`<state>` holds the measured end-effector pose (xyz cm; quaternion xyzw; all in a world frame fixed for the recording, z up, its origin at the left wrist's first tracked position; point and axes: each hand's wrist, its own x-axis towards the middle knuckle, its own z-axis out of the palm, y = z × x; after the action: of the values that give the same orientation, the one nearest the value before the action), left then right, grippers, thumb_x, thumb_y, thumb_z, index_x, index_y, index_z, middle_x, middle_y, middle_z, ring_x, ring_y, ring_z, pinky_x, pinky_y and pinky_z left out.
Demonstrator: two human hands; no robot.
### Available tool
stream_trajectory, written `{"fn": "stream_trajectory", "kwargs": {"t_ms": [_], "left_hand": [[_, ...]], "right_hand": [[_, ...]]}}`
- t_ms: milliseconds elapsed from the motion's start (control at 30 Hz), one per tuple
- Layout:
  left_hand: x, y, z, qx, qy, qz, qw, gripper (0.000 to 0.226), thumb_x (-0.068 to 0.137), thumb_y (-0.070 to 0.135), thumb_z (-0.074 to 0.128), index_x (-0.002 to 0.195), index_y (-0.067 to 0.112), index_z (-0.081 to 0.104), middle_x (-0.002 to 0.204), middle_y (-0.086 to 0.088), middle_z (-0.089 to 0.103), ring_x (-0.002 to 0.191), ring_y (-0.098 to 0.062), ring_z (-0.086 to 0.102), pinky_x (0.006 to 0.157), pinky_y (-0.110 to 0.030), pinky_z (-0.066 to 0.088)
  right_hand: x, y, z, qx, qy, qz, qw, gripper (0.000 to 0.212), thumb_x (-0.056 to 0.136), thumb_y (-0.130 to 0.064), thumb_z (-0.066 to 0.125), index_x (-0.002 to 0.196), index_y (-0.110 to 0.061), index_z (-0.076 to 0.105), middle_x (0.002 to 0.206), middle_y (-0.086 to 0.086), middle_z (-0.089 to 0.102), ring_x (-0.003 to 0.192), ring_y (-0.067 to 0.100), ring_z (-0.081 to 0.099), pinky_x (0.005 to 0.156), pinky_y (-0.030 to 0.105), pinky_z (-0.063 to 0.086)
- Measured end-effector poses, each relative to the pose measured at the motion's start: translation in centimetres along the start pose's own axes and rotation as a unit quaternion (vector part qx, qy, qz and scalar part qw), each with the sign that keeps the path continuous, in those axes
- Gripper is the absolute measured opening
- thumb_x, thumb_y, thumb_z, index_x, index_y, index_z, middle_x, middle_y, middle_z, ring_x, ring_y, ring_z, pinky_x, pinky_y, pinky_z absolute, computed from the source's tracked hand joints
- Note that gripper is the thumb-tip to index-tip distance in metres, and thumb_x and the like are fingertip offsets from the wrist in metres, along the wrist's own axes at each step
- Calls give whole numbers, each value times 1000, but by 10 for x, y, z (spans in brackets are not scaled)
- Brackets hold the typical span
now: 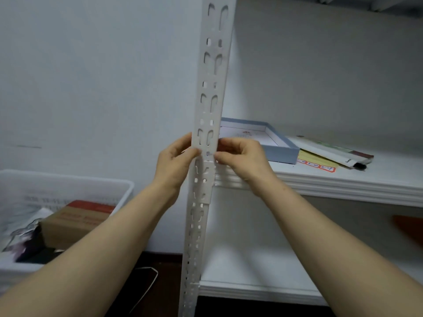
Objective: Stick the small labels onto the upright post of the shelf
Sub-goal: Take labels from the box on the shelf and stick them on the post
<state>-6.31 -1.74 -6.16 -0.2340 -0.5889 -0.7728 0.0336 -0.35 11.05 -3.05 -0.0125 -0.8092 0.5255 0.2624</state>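
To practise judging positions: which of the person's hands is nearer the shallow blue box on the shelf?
Right. The right hand is right of the post, just beside the blue box; the left hand is left of the post, farther away.

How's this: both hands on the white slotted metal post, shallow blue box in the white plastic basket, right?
Wrong place: head view shows the shallow blue box on the white shelf board. The left hand and right hand are on the white slotted metal post.
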Motion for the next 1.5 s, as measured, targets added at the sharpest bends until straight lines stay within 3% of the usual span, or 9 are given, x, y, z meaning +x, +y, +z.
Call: {"fn": "stream_trajectory", "kwargs": {"t_ms": [100,233,367,600,833,1000,1200,1367,1500], "left_hand": [[6,-2,2,-23,-12,-36,999,23,97,28,49,97,21,72,95,4,75,87,-9,69,82,-26,51],[10,-10,3,52,-65,-6,997,48,97,52,32,116,22,64,110,8,70,99,1,65,84,-14,50],[13,-15,3,48,-73,5,996,53,98,52,28,126,19,58,117,8,66,104,3,62,84,-11,47],[16,-21,9,33,-51,10,998,52,99,51,25,126,19,56,120,3,64,108,-4,61,93,-20,46],[17,-25,10,11,-54,6,998,53,99,51,27,127,16,55,121,1,65,112,-8,61,103,-30,45],[16,-24,11,-9,-66,-3,998,53,99,51,28,129,15,55,121,-3,66,113,-13,62,104,-37,45],[16,-23,12,1,-55,-3,998,52,99,49,28,127,15,56,119,-1,66,110,-9,62,99,-28,47],[15,-22,11,19,-45,-3,999,52,98,51,27,122,16,57,114,-2,67,107,-12,62,97,-27,47],[13,-21,12,8,-46,-6,999,51,98,50,28,126,18,56,116,2,66,109,-9,61,98,-26,46]], "right_hand": [[2,-1,5,-21,-4,-10,1000,28,77,0,66,102,-13,69,92,9,73,72,14,59,82,33,53],[7,-4,12,-57,9,-15,998,26,72,-4,67,95,-16,70,64,-11,65,49,0,51,63,25,47],[8,-2,19,-93,40,-26,995,19,69,-10,68,85,-20,70,54,-18,59,45,-5,50,57,16,41],[10,3,28,-164,85,-53,981,15,67,-22,66,80,-15,67,57,-12,53,53,7,45,58,24,39],[6,-1,13,-49,9,-29,998,16,72,-6,64,80,-19,71,92,15,72,70,14,53,70,34,50],[8,2,16,-46,23,-37,998,21,74,-15,76,94,-16,71,86,3,73,74,16,59,71,33,53],[5,0,9,-44,-20,-46,998,24,79,0,66,88,-22,68,94,23,69,73,17,49,73,31,47],[4,-6,14,-12,15,-12,1000,15,80,-4,58,78,-10,72,63,-5,61,58,8,48,57,19,43],[8,-3,22,-30,71,1,997,14,77,-10,62,66,-15,69,59,-8,63,54,5,51,59,22,45]]}}
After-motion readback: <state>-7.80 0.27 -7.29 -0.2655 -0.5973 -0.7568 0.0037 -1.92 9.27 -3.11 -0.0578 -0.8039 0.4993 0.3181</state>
